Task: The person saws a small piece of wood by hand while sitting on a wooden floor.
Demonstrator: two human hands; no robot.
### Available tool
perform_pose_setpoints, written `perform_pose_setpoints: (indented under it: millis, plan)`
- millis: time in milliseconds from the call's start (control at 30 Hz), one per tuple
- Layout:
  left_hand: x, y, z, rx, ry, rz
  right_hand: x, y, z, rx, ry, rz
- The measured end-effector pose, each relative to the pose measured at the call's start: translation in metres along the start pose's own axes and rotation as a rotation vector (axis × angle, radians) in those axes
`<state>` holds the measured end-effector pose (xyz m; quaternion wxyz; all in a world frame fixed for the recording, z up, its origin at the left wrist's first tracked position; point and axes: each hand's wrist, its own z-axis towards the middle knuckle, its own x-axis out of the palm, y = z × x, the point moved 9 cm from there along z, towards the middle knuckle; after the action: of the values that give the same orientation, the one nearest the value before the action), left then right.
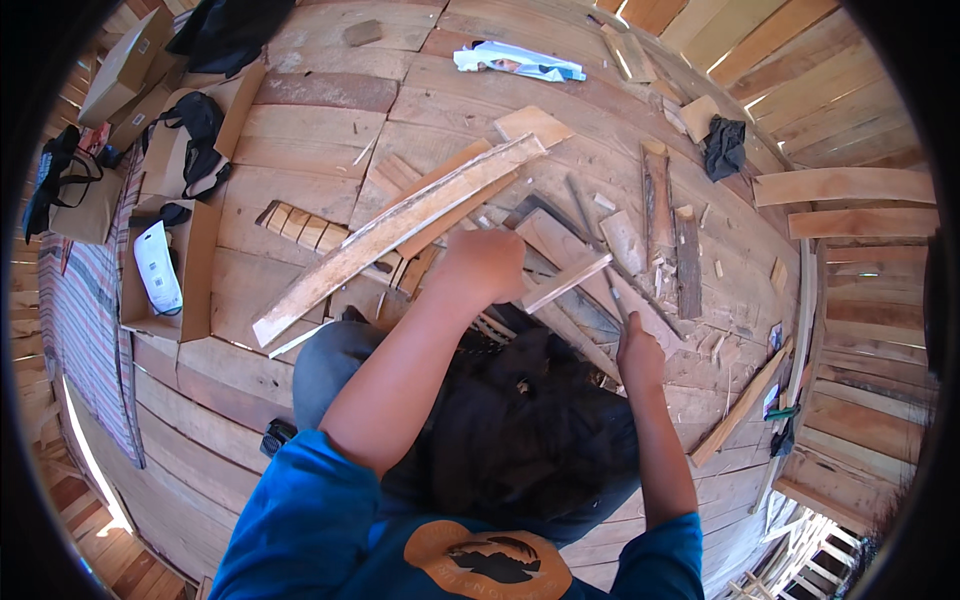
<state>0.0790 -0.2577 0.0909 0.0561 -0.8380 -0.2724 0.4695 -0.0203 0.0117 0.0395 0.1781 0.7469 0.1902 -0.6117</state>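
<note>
My left hand [488, 264] is closed in a fist round one end of a short pale wooden stick [566, 283]. The stick's free end points right, over a flat wooden board [560, 243]. In my right hand [640, 352] is a slim tool that looks like a knife [616, 292], its tip pointing up and away near the stick's free end. Whether blade and stick touch, I cannot tell. Dark cloth [520, 420] lies across my lap below both hands.
A long rough plank [400, 235] slants across the left. Right of the board lie bark-edged wood pieces [657, 200] and scattered shavings [712, 347]. Cardboard boxes [200, 260] stand at left; a blue-white plastic wrapper [520, 62] lies far off, and a black cloth [724, 148] sits by the wall.
</note>
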Motion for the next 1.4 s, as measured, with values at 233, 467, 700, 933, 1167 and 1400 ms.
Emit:
perform_pose_setpoints:
  millis: [233, 467, 700, 933, 1167, 1400]
  plan:
    - [0.0, -0.004, -0.002, -0.003, 0.045, -0.016, 0.015, 0.0, -0.005, -0.038, 0.067, -0.014]
    - [-0.002, -0.018, -0.002, 0.059, 0.019, -0.118, -0.011, 0.002, -0.003, -0.132, -0.146, 0.224]
    - [-0.004, -0.06, -0.011, 0.304, 0.031, -0.288, -0.032, -0.001, -0.009, -0.125, -0.291, 0.42]
    - [-0.004, -0.081, -0.017, 0.393, -0.102, -0.328, -0.035, -0.001, -0.012, -0.175, -0.32, 0.411]
    - [-0.01, -0.08, -0.019, 0.443, -0.173, -0.37, -0.039, -0.001, -0.014, -0.163, -0.361, 0.386]
    - [-0.005, -0.076, -0.012, 0.424, -0.094, -0.377, -0.031, 0.0, -0.015, -0.149, -0.326, 0.335]
